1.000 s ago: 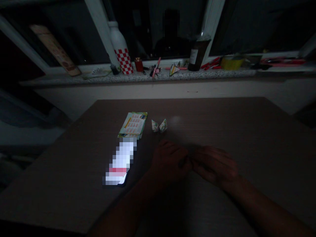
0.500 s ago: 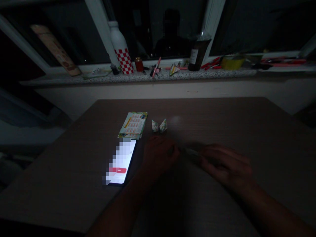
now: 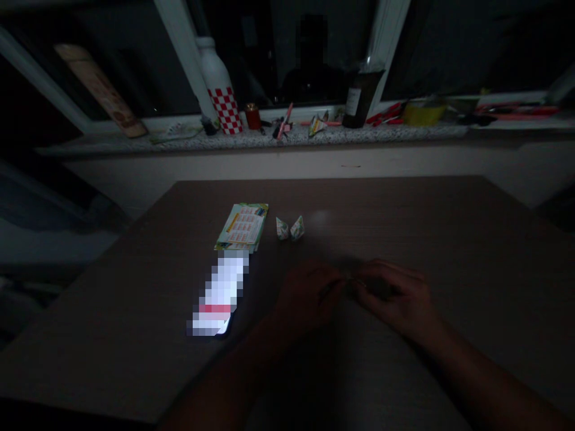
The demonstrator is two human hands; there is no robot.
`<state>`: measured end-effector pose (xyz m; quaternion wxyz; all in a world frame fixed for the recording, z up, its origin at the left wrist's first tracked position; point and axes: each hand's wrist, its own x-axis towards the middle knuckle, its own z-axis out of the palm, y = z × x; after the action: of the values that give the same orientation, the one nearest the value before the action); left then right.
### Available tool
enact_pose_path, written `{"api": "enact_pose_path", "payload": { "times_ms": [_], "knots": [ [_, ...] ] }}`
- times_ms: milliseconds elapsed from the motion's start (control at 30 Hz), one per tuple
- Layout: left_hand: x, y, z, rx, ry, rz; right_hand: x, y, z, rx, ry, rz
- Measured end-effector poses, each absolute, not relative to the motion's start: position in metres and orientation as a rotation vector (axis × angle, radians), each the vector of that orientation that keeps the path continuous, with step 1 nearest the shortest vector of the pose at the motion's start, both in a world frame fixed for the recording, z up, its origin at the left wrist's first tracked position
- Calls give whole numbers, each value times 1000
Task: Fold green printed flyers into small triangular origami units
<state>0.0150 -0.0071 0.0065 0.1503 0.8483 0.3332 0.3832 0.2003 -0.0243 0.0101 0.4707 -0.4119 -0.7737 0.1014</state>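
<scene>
My left hand is closed in a pinch above the table, its fingertips meeting those of my right hand. Between them is a small pale piece of paper, mostly hidden by the fingers and the dark. The right thumb and forefinger pinch it from the right side. Just beyond my left hand, two small folded paper pieces with a printed pattern stand side by side on the table.
A stack of printed cards lies left of the folded pieces, with a lit phone in front of it on the table. Along the windowsill stand a red-checked white bottle, a dark bag and pens.
My left hand has moved right, and my right hand slightly left, so their fingertips now meet. The paper between them is less visible. The folded pieces, cards and phone stay put.
</scene>
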Motion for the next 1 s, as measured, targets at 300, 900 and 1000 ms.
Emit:
{"api": "enact_pose_path", "payload": {
  "times_ms": [300,900,1000],
  "knots": [
    [20,-12,-3,2494,989,1192,192,-26,10,-1117,-1820,178],
    [20,-10,-1,2351,1026,1299,196,-19,1,-1189,-1757,363],
    [21,-11,-2,2410,984,1332,196,-18,-3,-1210,-1735,376]
  ]
}}
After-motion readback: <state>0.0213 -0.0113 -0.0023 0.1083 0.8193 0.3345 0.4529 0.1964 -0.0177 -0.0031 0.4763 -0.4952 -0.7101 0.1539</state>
